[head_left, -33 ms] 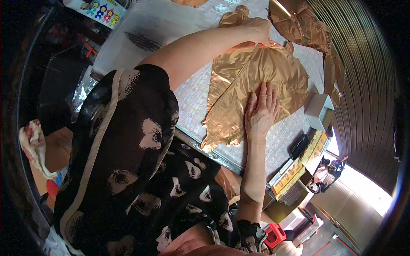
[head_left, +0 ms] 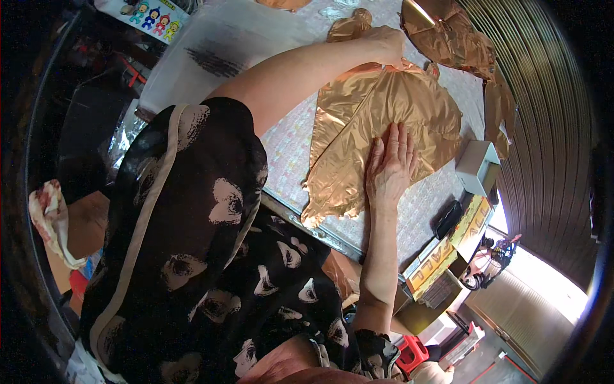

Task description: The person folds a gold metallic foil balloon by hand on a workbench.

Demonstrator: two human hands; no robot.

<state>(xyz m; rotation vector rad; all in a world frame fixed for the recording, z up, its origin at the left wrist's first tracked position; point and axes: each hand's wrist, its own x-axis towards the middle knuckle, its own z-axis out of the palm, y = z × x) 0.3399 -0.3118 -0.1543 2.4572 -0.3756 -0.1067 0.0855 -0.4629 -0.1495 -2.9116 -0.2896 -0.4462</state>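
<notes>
A broad, crinkled, copper-gold foil-like sheet [head_left: 384, 109] lies lengthwise seven to one o'clock beneath the open, flat right hand [head_left: 391, 168]. The left hand [head_left: 385, 45] is at its twelve-o'clock edge, fingers hidden; grip unclear.

Roller shutter [head_left: 543, 115]: I see it beyond the table [head_left: 284, 153]'s right edge.
Daylight [head_left: 543, 278]: glaring beside it.
Red stool [head_left: 413, 354]: past the near-right corner.

Your sleeve [head_left: 192, 160] at nine o'clock is black with pale brushy blotches and a cream stripe. The foil [head_left: 396, 102] toward one o'clock shines copper-gold over a tabletop [head_left: 288, 153] patterned in pale pinkish-grey blocks. You have a white box [head_left: 471, 178] at three, a yellow-and-orange carton [head_left: 435, 272] at four and a red stool [head_left: 413, 355] at five.
</notes>
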